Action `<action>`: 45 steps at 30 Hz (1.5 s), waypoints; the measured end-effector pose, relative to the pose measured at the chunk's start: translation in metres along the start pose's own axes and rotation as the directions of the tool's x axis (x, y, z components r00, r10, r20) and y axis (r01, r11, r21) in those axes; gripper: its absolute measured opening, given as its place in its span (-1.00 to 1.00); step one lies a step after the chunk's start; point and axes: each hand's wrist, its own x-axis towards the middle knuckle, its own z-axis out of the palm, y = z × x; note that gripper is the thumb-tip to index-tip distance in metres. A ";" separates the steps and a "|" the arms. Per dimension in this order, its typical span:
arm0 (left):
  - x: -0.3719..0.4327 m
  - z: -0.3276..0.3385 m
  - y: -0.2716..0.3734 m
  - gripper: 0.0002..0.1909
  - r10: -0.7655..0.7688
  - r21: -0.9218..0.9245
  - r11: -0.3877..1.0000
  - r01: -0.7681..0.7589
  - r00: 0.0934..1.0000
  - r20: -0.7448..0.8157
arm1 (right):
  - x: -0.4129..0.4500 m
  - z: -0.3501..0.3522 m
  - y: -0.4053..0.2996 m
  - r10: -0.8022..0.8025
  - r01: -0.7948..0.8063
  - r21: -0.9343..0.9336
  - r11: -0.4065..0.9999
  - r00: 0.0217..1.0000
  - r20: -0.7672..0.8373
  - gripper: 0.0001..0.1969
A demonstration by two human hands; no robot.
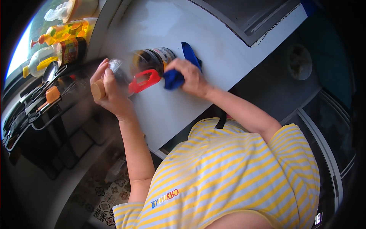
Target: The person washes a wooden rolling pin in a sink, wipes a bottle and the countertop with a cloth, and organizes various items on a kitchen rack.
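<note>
My left hand (113, 91) is closed around a clear container with a tan cap (98, 89). The fingers and a blurred patch hide much of its body, though a shiny clear part (115, 65) shows beyond the thumb. A crumpled blue cloth (173, 80) is gripped in my right hand (190, 75). Between the hands is a large dark bottle (145, 60) with a printed label and a red handle (145, 80); the cloth is close beside that handle, and whether they touch I cannot tell. Behind my right hand, more blue cloth (191, 54) lies on the white countertop (160, 114).
A dark sink or hob edge (246, 37) borders the counter at top right. Along the left stand a yellow pump bottle (67, 32), a clear bottle with a yellow cap (43, 60) and a tissue holder (81, 10). Below them is a rack of utensils with an orange scoop (53, 94).
</note>
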 end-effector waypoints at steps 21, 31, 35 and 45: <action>-0.010 0.007 0.007 -0.88 -0.060 -0.040 0.998 0.055 0.990 -0.129 | 0.036 0.001 -0.028 -0.368 0.340 -0.265 0.903 0.928 -0.064 -0.70; -0.011 0.002 0.003 -0.82 -0.147 -0.043 0.989 0.142 0.975 -0.168 | 0.030 -0.029 -0.048 0.013 0.103 -0.470 0.876 0.971 0.237 -0.70; -0.011 0.011 0.024 -0.73 -0.370 -0.241 0.915 0.325 0.913 -0.174 | 0.021 -0.048 -0.016 0.086 -0.075 -0.538 0.840 0.996 -0.004 -0.62; 0.007 -0.048 -0.006 -0.50 -0.127 0.204 0.977 0.053 0.922 0.367 | -0.002 -0.046 -0.030 0.274 -0.276 0.084 0.958 0.961 0.029 -0.66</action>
